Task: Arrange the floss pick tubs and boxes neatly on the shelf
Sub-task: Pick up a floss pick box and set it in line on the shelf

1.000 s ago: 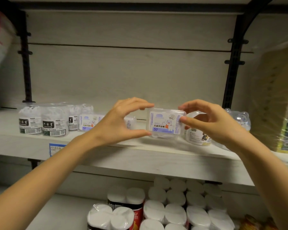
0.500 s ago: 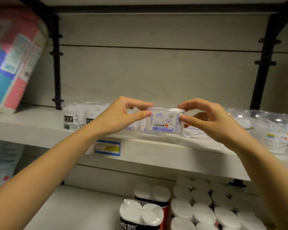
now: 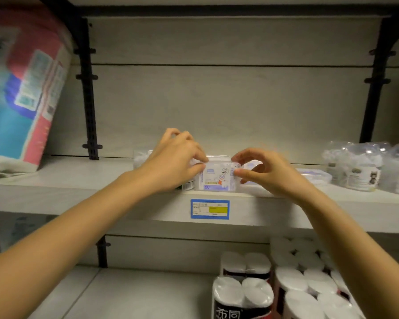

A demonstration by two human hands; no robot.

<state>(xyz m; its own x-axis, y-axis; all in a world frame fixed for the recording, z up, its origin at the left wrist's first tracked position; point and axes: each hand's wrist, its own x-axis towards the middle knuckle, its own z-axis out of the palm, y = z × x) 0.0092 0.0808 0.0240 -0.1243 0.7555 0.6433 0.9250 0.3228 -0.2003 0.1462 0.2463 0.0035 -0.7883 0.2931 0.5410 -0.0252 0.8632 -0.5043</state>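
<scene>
A pink-and-blue paper pack (image 3: 25, 88) leans at the far left of the shelf (image 3: 78, 180). The left hand (image 3: 173, 162) pinches the left edge of a floss pick box (image 3: 217, 178), which stands upright at the shelf's front above the price tag (image 3: 209, 209). The right hand (image 3: 270, 173) pinches its right edge between thumb and forefinger. Clear tubs (image 3: 359, 166) stand further right

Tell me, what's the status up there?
Left hand, right hand pinch clear rectangular blue-labelled floss pick box at pale shelf front edge. Clear round tub close left.
</scene>
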